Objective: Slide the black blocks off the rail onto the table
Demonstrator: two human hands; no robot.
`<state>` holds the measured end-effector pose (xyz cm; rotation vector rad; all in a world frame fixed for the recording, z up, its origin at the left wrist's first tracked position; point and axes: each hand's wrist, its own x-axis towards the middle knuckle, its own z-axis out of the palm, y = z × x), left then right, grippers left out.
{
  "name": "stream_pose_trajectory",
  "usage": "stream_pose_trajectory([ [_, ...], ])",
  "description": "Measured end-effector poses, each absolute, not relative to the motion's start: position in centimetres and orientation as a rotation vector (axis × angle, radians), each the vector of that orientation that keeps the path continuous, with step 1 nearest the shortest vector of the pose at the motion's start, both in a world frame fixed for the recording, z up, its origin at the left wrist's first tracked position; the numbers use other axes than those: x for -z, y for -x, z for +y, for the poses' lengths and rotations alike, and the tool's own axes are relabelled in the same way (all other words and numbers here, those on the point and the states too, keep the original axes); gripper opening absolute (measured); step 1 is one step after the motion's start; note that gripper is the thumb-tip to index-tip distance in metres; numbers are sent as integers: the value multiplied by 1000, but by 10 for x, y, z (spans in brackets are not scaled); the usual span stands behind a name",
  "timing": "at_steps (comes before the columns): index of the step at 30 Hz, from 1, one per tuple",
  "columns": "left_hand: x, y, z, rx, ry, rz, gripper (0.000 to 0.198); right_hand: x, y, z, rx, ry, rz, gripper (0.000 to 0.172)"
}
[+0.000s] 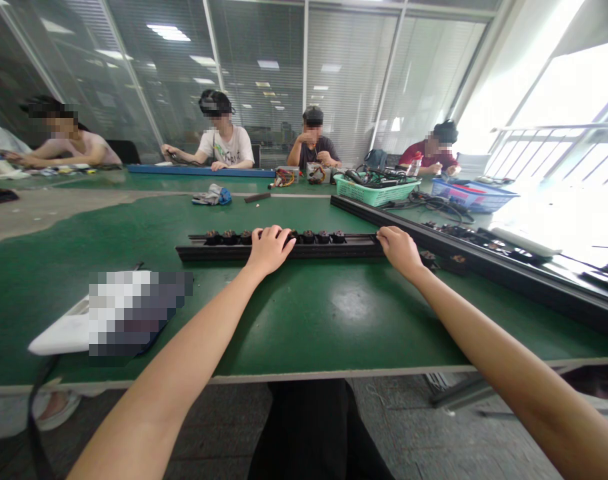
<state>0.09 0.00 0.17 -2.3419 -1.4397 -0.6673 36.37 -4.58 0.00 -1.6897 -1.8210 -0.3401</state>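
A long black rail (pixel 219 253) lies crosswise on the green table, with a row of round black sockets (pixel 324 237) along a narrower strip on its far side. My left hand (pixel 271 250) is over the middle of the rail, fingers curled across it and hiding some of the sockets. At the rail's right end, my right hand (pixel 398 250) is closed, thumb and fingers together. A small dark piece shows by those fingertips, but its kind is unclear.
A longer black rail (pixel 459 248) runs diagonally on the right, near loose dark parts. Behind it stand a green basket (pixel 371 193) of cables and a blue basket (pixel 477 197). A white device (pixel 67 333) lies at left. Several people sit across the green table (pixel 304 320).
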Motion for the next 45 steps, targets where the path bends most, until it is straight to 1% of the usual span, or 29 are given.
stream_pose_trajectory([
  [45, -3, -1, -2, 681, 2357, -1450, 44, 1, -368, -44, 313, 1684, -1798, 22],
])
